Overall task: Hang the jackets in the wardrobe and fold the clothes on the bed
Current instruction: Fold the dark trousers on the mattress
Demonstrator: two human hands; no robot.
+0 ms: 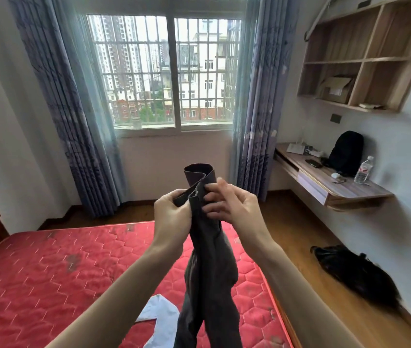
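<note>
Folding step, mid-way: left hand point(171, 212) and right hand point(227, 207) both pinching the dark trousers point(209, 267) at the waistband, held above the bed point(48, 272). Next, probably: lining up the legs, then laying flat on the near mattress.

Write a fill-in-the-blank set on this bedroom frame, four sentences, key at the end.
1. Both the left hand and the right hand grip the dark grey garment at its ____ end.
2. The garment hangs above a quilted ____ mattress.
3. A pale blue cloth lies on the ____.
4. The clear plastic water bottle stands on the wall-mounted wooden ____.

Missing words: top; red; mattress; desk
</note>
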